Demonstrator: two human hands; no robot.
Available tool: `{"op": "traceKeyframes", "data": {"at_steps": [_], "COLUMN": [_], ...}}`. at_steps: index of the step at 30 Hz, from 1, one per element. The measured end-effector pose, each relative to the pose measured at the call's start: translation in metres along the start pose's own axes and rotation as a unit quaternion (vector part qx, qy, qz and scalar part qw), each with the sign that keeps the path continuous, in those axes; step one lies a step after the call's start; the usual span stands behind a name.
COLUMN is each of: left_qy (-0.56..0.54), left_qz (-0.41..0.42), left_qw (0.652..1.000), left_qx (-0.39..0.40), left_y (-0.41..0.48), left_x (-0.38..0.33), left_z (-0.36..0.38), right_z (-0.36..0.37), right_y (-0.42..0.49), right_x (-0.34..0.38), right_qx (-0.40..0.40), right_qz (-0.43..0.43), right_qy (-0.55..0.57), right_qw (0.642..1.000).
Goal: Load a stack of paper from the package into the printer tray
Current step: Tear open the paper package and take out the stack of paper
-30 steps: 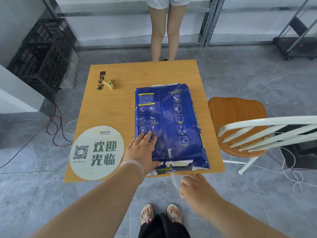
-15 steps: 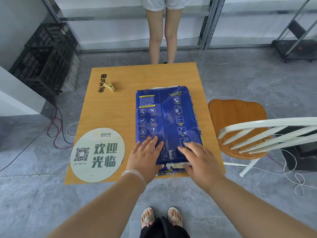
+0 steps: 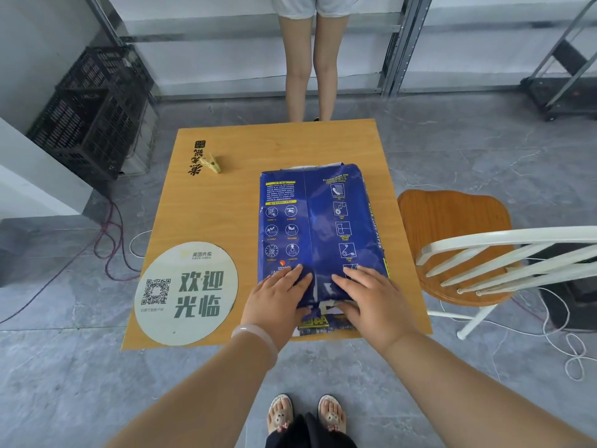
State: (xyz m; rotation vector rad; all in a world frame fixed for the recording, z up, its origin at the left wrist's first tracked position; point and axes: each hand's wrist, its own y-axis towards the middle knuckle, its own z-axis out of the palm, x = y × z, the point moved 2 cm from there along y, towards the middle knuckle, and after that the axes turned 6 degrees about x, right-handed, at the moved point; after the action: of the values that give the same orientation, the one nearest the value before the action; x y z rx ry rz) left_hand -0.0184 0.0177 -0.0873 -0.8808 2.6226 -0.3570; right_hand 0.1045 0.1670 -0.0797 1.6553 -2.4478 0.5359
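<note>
Package: a blue wrapped ream of paper [image 3: 319,234] lying flat and lengthwise on the wooden surface [image 3: 226,205], to the right of the round white sign [image 3: 187,294], its near end almost at the surface's near edge.
Wrapper: glossy printed paper or film with white icons and a seam down the middle; creased and slack, so likely slippery and easy to tear.
Near end: torn open, with ragged white scraps between the two hands; the sheets inside are mostly hidden, so how full it is I cannot tell.
Left hand [image 3: 277,300]: flat, fingers spread, palm pressed on the package's near left corner; grips nothing.
Right hand [image 3: 365,297]: flat on the near right corner, fingers forward, thumb at the torn flap; whether it pinches the flap is unclear.
Handling: probably heavy and dense as a block, but the loose sheets will bend and fan out if held by one edge.
Where to hold: judged best gripped at the open end, thumbs above and fingers beneath, both hands supporting the stack.
Printer tray: not in view.
Other things: a yellow clip [image 3: 211,164] beyond the sign; a wooden chair [image 3: 452,240] to the package's right.
</note>
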Motion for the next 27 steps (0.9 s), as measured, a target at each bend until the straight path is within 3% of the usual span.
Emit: {"op": "traceKeyframes", "data": {"at_steps": [3,6,18,21,24,27], "left_qy": [-0.100,-0.207,-0.374,-0.242,-0.027,0.134], "left_qz": [-0.014,-0.053,-0.176,-0.118,-0.040,0.064], "left_qw": [0.995,0.976,0.901,0.951,0.985,0.975], "left_qx": [-0.001,-0.045,-0.135,-0.148,-0.169,-0.168], "left_y": [-0.003,-0.011,-0.016,-0.012,-0.010,-0.011], "left_x": [0.004,0.011,0.045,0.037,0.027,0.019], "left_z": [-0.015,-0.033,-0.047,-0.049,-0.058,-0.066], "right_z": [-0.017,-0.035,-0.049,-0.054,-0.063,-0.069], "right_y": [-0.001,-0.002,0.009,0.010,0.011,0.011], "right_x": [-0.005,-0.014,-0.039,-0.030,-0.024,-0.021], "right_qx": [-0.018,-0.070,-0.100,-0.130,-0.163,-0.158], "right_qz": [0.012,0.079,0.225,0.186,0.071,-0.075], "right_qy": [0.072,0.147,0.341,0.326,0.095,-0.121], "right_qw": [0.997,0.984,0.907,0.918,0.979,0.977]}}
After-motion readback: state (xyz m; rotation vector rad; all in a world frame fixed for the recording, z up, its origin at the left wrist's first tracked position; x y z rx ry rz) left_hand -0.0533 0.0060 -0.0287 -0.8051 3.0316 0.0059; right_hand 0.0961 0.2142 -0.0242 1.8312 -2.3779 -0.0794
